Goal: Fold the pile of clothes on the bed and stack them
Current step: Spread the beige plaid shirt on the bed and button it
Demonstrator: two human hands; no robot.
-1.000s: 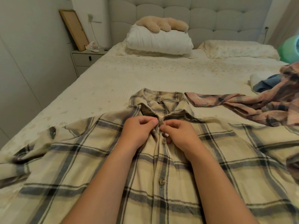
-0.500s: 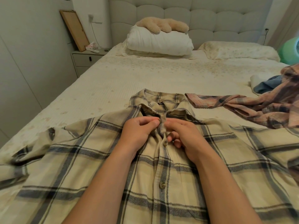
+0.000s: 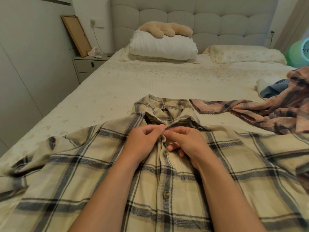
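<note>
A cream plaid shirt (image 3: 93, 174) with grey and dark stripes lies front-up on the bed (image 3: 150, 81), collar toward the headboard and sleeves spread out to both sides. My left hand (image 3: 143, 141) pinches the button placket just below the collar. My right hand (image 3: 185, 141) pinches the other side of the placket at the same spot, fingertips meeting the left hand's. Two brown buttons show below my hands. A pink plaid shirt (image 3: 267, 113) lies crumpled at the right, one sleeve reaching toward the cream shirt's collar. Blue and white clothes (image 3: 270, 89) sit behind it.
A white pillow (image 3: 162, 47) with a tan plush toy (image 3: 165, 30) lies at the headboard, a flat pillow (image 3: 242, 53) beside it. A nightstand (image 3: 88, 64) with a leaning frame stands at the left. A green fan (image 3: 301, 52) is at the right edge.
My hands have stayed at the top of the placket. The right hand's fingers have shifted, the lower ones now loosened from the cloth. The shirt lies as before.
</note>
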